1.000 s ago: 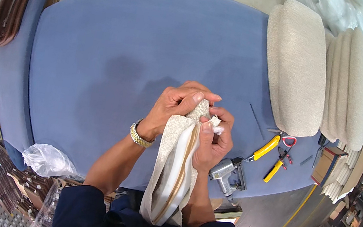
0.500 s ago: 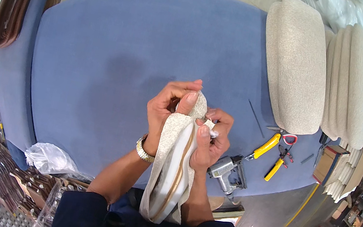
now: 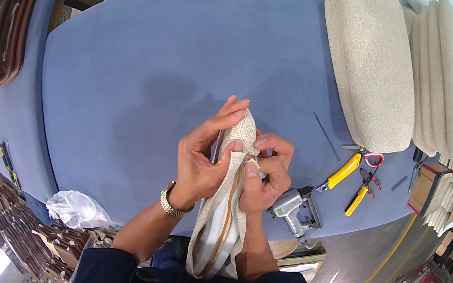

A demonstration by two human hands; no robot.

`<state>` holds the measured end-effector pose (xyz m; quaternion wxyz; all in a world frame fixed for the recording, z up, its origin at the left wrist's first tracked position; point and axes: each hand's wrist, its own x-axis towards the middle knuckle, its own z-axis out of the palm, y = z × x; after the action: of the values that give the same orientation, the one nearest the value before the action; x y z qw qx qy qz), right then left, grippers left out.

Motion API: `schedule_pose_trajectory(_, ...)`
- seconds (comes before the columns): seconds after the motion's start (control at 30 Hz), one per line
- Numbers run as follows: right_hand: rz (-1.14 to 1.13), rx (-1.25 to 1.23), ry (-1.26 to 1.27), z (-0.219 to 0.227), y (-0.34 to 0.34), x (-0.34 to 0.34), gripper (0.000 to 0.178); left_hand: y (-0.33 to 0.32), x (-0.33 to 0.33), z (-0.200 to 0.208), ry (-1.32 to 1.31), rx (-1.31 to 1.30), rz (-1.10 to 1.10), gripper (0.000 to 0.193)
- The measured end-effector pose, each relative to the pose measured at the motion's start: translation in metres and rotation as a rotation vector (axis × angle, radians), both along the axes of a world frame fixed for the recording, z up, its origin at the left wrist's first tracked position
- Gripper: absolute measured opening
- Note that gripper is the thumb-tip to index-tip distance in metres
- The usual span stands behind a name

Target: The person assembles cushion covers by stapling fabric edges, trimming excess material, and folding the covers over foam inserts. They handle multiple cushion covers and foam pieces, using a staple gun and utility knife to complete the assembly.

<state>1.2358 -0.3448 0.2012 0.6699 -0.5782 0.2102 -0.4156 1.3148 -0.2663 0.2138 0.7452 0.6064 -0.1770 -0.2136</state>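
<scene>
Upright in front of my body is a padded panel [image 3: 216, 224] with a white foam core, a thin wood-coloured strip along its edge and a beige fabric cover [image 3: 242, 129]. My left hand [image 3: 202, 158] is wrapped round its far end, fingers along the side and thumb pressing on the fabric's edge. On the other side, my right hand [image 3: 269, 179] pinches the cover's edge between thumb and fingers, beside the left thumb. The cover gapes open along the near part, where the foam and strip show. What lies under the fingertips is partly hidden.
Right of my hands on the blue table [image 3: 124, 105] lie a grey staple gun [image 3: 294, 211], a yellow-handled knife [image 3: 343, 173], red-handled scissors [image 3: 373, 159] and yellow pliers [image 3: 356, 201]. Beige padded panels [image 3: 372, 70] stand at the far right. A plastic bag [image 3: 78, 209] sits near left.
My left thumb has come down onto the fabric's edge, and its fingers have straightened along the panel's side. The cover is drawn closer together at the far end. The whole view has shifted slightly.
</scene>
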Motion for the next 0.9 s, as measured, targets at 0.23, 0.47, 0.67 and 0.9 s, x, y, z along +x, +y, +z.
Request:
schedule_pose_trajectory(0.23,-0.013,-0.058,0.012,0.002,-0.001,0.0,0.007,-0.001,0.005,0.008,-0.043,0.076,-0.046,0.04)
schedule_pose_trajectory(0.47,-0.044,-0.076,0.221,0.008,-0.011,-0.04,0.018,0.005,0.01,0.007,-0.072,0.153,-0.105,0.04)
schedule_pose_trajectory(0.67,0.047,-0.32,1.048,-0.007,-0.051,-0.16,0.043,0.008,0.013,0.012,-0.057,0.179,-0.163,0.041)
schedule_pose_trajectory(0.9,0.16,-0.443,1.359,-0.021,-0.039,-0.201,0.083,0.003,0.007,0.014,-0.089,0.179,-0.135,0.046)
